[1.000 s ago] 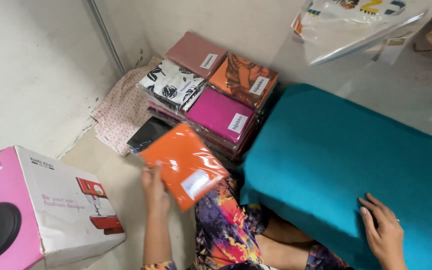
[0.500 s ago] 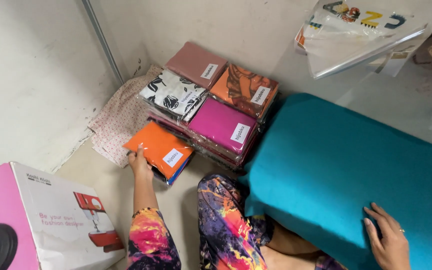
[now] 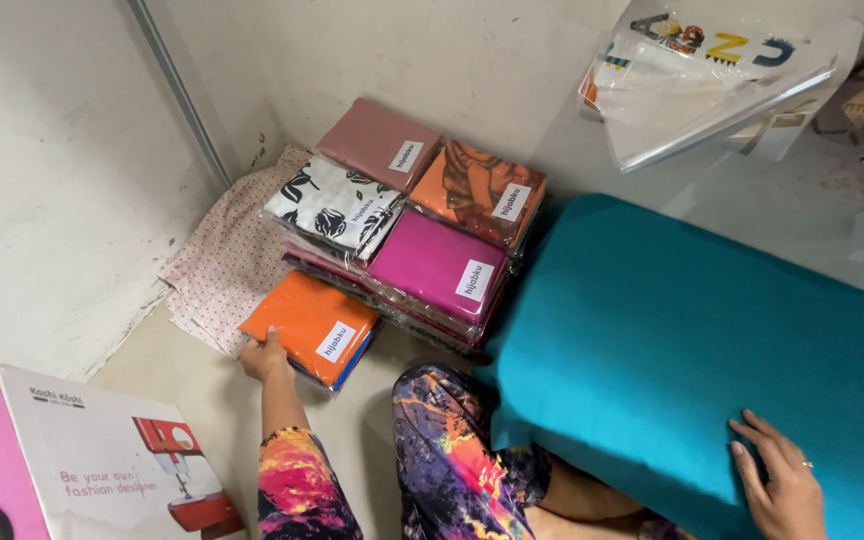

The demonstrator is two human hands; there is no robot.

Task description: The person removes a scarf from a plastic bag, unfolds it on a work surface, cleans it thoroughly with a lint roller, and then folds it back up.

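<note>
Left hand (image 3: 264,357): lay on the near left corner of the orange packet (image 3: 312,326); fingers flat and together on its edge, not clamped.
Orange packet: flat on the floor (image 3: 202,400), on top of a blue one, just in front of the main stack.
Right hand (image 3: 782,480): rested palm-down on the teal fabric (image 3: 672,340); fingers spread apart, nothing gripped.
Stack: magenta packet (image 3: 437,265), black-and-white floral packet (image 3: 332,208), dusty pink packet (image 3: 377,142) and orange patterned packet (image 3: 477,190), all wrapped in clear plastic, against the wall.
Dotted cloth (image 3: 222,270): spread under the stack's left side.
Pink-and-white box (image 3: 62,470): near left, beside the left forearm.
Clear plastic bags (image 3: 712,70): far right, well apart.
</note>
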